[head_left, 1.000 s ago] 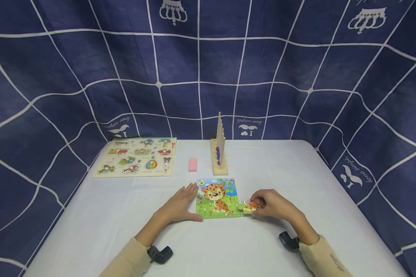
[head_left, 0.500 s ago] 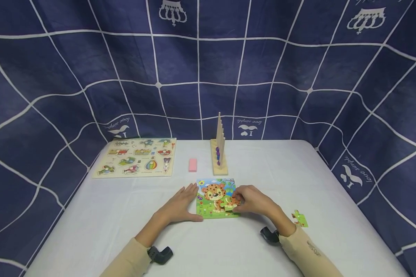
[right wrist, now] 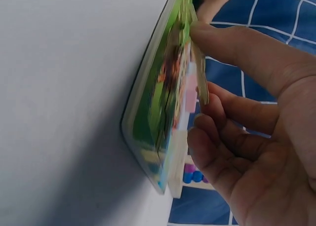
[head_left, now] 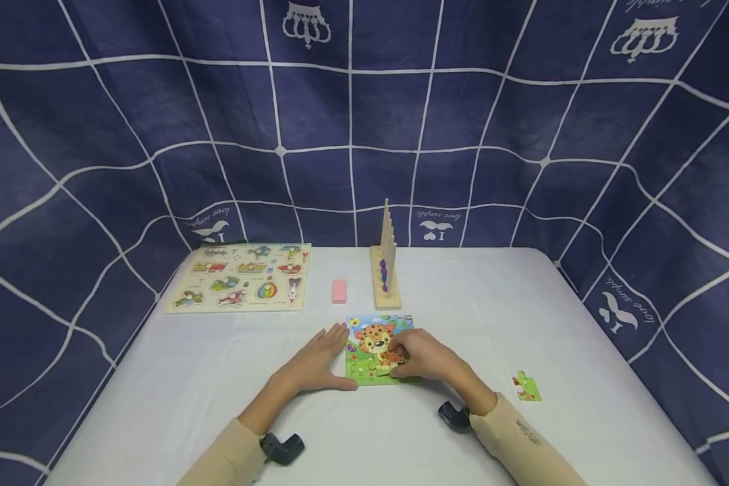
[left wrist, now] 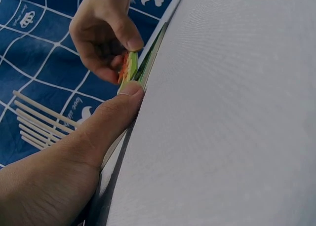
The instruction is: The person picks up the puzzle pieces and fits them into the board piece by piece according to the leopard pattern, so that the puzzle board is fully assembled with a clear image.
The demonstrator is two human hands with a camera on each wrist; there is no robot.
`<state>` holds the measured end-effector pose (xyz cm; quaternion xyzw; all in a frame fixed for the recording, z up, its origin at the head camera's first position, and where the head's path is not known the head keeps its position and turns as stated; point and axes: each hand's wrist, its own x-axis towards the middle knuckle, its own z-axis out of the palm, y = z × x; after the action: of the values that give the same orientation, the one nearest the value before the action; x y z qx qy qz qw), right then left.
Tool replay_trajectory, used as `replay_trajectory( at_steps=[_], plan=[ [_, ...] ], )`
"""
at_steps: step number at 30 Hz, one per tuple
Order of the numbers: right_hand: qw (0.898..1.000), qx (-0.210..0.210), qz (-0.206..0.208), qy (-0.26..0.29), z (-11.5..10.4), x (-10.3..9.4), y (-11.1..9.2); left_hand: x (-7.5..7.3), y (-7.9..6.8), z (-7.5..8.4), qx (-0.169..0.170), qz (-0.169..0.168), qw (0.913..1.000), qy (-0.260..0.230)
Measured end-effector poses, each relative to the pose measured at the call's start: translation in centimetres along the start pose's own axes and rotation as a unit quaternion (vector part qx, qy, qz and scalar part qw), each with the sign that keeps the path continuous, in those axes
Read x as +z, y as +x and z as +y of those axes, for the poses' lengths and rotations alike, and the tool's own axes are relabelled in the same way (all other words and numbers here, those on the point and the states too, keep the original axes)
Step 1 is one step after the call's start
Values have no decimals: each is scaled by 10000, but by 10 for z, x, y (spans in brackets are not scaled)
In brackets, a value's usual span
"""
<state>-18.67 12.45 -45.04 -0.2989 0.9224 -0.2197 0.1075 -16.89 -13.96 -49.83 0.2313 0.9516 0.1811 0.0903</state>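
A square leopard jigsaw puzzle [head_left: 358,370] lies on the white table in front of me. My left hand [head_left: 317,361] rests along its left side, fingers extended at the edge and thumb at the near corner. Over the puzzle's lower right part, my right hand [head_left: 430,356] pinches a jigsaw piece [left wrist: 129,69] between thumb and fingers. The right wrist view shows this jigsaw piece [right wrist: 200,73] edge-on, raised and tilted over the board. My right hand hides part of the board in the head view. A loose green jigsaw piece [head_left: 527,387] lies on the table to the right.
Behind the puzzle stand a wooden peg stand [head_left: 387,302] with purple and blue beads and a pink block [head_left: 339,291]. A wooden vehicle puzzle board [head_left: 179,297] lies at the back left. A dark blue checked curtain [head_left: 449,115] surrounds the table.
My right hand has moved left with the jigsaw piece, from beside the puzzle to over it, uncovering the loose piece at the right. The left hand stays put.
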Motion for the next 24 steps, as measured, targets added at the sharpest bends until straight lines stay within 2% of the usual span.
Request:
replay_trajectory(
  at_steps=[11,19,24],
  plan=[
    [10000,14,53,54,-4,5,3,-2,-1,1,43,15,10000,26],
    [9993,246,-90,273,-2,8,3,0,-1,0,46,48,10000,60],
    [9989,215,-168,385,0,9,2,2,0,-1,89,66,9999,111]
  ],
)
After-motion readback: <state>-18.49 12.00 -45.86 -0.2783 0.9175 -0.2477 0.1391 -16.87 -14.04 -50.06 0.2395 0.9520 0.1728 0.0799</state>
